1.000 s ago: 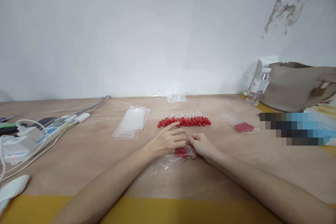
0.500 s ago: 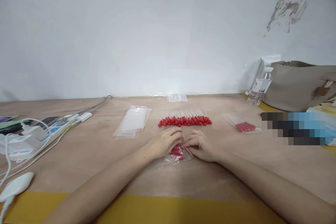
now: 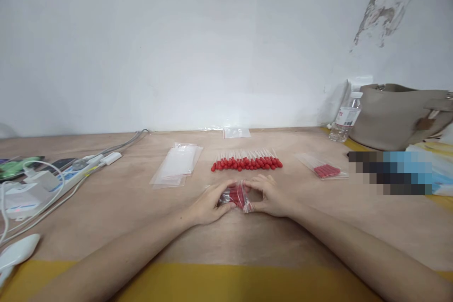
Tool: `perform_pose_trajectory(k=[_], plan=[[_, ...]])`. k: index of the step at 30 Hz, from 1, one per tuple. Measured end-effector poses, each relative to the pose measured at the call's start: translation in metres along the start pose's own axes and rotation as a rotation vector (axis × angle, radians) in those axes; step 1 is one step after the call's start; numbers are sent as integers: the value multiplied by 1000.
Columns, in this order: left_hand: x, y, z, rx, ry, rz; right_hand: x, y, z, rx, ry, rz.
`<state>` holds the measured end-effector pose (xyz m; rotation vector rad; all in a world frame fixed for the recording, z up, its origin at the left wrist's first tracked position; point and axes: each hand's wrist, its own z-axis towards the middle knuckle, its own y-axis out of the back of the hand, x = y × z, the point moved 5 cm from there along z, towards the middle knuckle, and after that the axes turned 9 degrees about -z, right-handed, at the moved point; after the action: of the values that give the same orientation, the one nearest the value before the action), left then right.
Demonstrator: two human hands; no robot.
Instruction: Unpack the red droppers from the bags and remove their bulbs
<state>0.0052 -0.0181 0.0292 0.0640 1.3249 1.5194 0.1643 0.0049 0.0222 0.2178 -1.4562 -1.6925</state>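
Small clear bag (image 3: 238,195) of red pieces, pinched between left hand (image 3: 208,203), right hand (image 3: 269,197)

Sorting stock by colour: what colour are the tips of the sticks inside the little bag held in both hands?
Red, seen in the head view through the clear bag.

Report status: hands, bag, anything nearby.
Left hand and right hand both grip small clear bag of red-tipped pieces. Loose row lies just beyond.
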Motion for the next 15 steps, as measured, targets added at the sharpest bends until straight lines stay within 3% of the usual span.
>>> perform_pose_trajectory(k=[8,15], plan=[[2,1,9,-93,-49,-39,-3,2,0,-127,-30,97],[1,1,8,-109,-64,-49,4,-3,6,-114,-13,110]])
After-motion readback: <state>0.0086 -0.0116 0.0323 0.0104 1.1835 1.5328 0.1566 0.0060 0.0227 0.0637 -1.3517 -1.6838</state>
